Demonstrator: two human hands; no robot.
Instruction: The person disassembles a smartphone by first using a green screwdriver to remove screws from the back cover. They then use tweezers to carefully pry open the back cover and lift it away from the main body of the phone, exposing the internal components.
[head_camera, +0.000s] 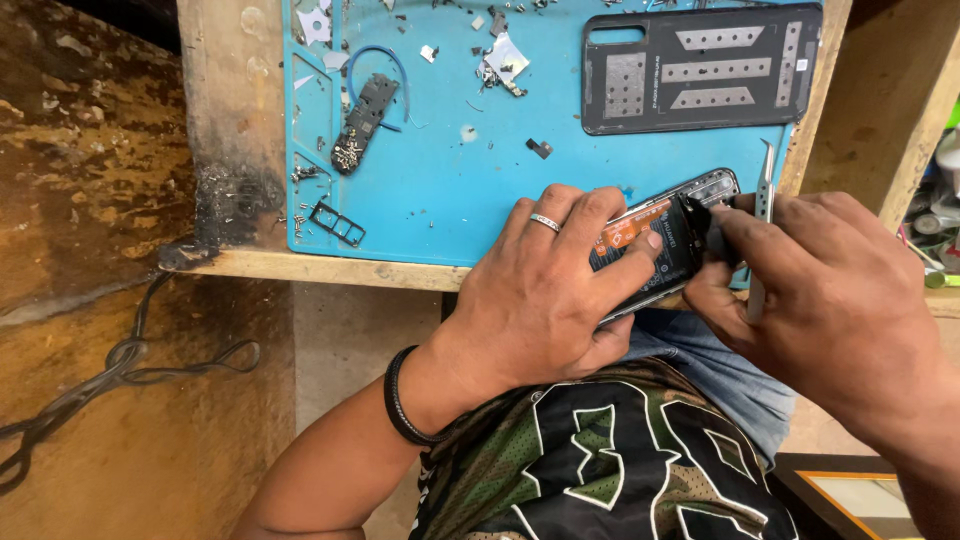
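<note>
Opened phone (655, 240) held at the near edge of the table (240, 262), over the blue work mat (450, 190). The left hand (545, 290) wraps its fingers closed around the phone body; the right hand (830, 290) pinches metal tweezers (764, 195) at the phone's exposed interior. A detached back cover (700, 68) and a small circuit board (362, 118) lie farther back on the mat.

1. We see open blue mat (440, 200) between the circuit board (362, 118) and the phone back cover (700, 68).
2. Loose screws (300, 172) and a SIM tray (338, 224) clutter the mat's left edge.
3. Metal scraps (503, 62) block the top middle.
</note>
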